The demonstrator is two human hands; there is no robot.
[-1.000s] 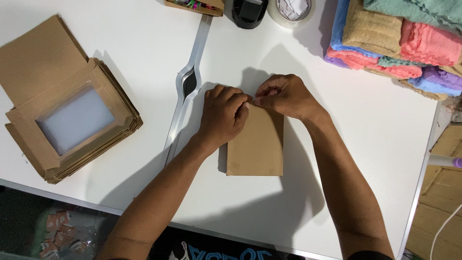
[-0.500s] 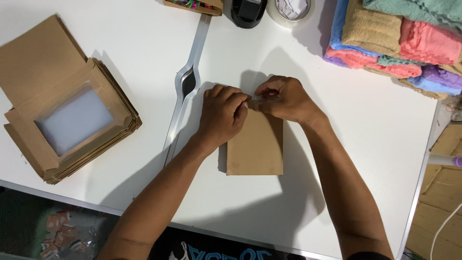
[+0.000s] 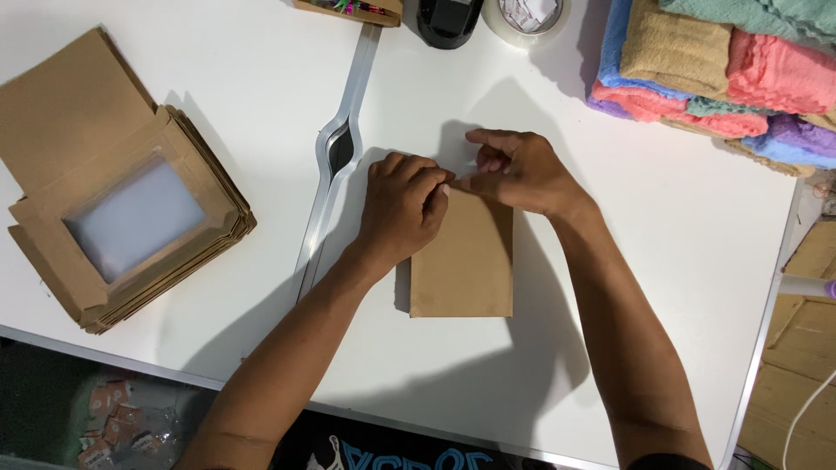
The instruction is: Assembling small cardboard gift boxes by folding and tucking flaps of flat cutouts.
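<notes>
White tabletop (image 3: pixel 679 261) fills the view, and a small flat brown cardboard packet (image 3: pixel 466 270) lies near its middle. Both hands meet at the packet's far edge. The left hand (image 3: pixel 402 209) lies palm down on the far left part of the packet, fingers curled over that edge and pressing it flat. The right hand (image 3: pixel 515 170) sits just beyond the far right corner, thumb and forefinger pinched together at the edge; what they pinch is too small to tell, perhaps a bit of tape or a flap.

Left of the packet, well apart, sits a stack of flattened brown window boxes (image 3: pixel 122 218). Between that stack and the packet runs a silver metal strip (image 3: pixel 335 148). Beyond the packet stand a black tape dispenser (image 3: pixel 448 17) and a roll of clear tape (image 3: pixel 527 17); to the far right lies a pile of folded towels (image 3: pixel 714 61).

Judging by how things lie, the packet is already folded flat and closed along its near edges, while the far edge is not yet finished.
</notes>
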